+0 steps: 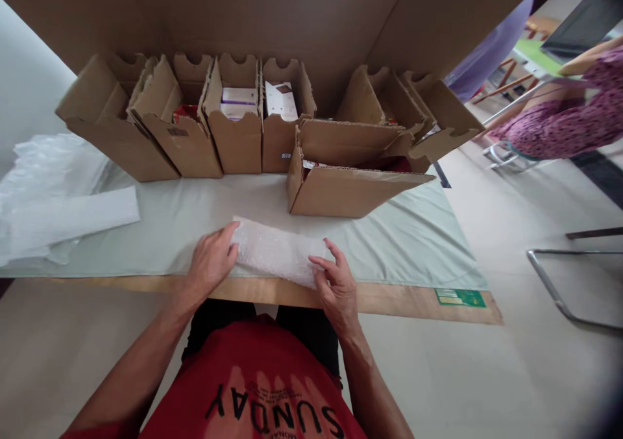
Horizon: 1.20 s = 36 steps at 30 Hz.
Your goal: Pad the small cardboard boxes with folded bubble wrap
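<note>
A flat strip of clear bubble wrap (277,249) lies across the front of the cloth-covered table, slightly tilted down toward the right. My left hand (214,254) grips its left end, with fingers along the edge and thumb curled toward it. At the right end, my right hand (337,286) has its thumb by the lower corner and its bent fingers over the wrap's edge. Whether anything lies inside the wrap cannot be made out. Just beyond it stands an open cardboard box (357,191) with dark red and white contents.
More bubble wrap pieces (68,215) are piled at the left. Behind, several open cardboard bins (238,143) stand in a row, some with small boxes, before a tall cardboard panel (272,17). A person in patterned clothing (559,124) sits at the right near a green table (538,56).
</note>
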{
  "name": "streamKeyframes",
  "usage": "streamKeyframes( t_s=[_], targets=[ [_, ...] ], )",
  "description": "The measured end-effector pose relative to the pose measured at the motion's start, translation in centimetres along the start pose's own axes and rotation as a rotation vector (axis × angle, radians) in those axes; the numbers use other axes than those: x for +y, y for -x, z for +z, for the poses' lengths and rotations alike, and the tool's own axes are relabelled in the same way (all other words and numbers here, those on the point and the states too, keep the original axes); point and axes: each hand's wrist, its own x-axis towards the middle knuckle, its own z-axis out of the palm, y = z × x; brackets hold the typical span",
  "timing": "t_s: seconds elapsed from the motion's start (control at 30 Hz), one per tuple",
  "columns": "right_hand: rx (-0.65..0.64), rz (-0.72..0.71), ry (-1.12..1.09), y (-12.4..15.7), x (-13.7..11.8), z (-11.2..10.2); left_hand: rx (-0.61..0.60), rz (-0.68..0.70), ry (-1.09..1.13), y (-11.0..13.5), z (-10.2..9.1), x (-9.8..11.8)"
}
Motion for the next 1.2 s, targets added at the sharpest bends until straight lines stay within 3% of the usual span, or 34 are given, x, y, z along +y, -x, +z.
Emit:
streamKeyframes(
  t_s=[0.1,0.17,0.27,0.37,0.43,0.53,0.7,0.83,1.0,1.2],
  targets=[
    [-0.02,0.093,-0.118,0.5,-0.4,0.5,0.119,0.071,-0.009,-2.2,-0.3,-0.5],
    [-0.053,0.207,-0.241,1.1,-0.7,1.2,0.214,0.113,0.009,-2.3,-0.3,-0.6],
    [-0.148,0.423,-0.456,2.1,-1.3,2.1,0.286,0.318,0.109,0.6,0.5,-0.2],
    [-0.179,0.561,-0.623,2.8,-2.2,2.4,0.19,0.54,0.21,4.7,2.0,0.7],
    [-0.204,0.584,-0.659,3.1,-2.7,2.2,0.17,0.568,0.251,6.4,3.1,1.3],
    [-0.252,0.521,-0.597,3.4,-2.6,1.5,0.248,0.496,0.338,6.7,4.5,1.7],
    [-0.111,0.191,-0.245,2.3,-1.0,0.1,0.298,0.36,0.624,5.7,4.7,0.6],
    [-0.276,0.047,-0.073,-0.5,-0.5,1.4,0.224,0.188,0.69,5.8,4.0,0.2],
    [-0.322,0.127,-0.149,-3.8,-0.6,5.8,0.185,-0.055,0.751,5.4,4.0,0.5],
    [-0.269,0.13,0.048,-4.9,-0.6,7.6,0.369,-0.033,0.438,4.4,4.8,0.6]
  ],
)
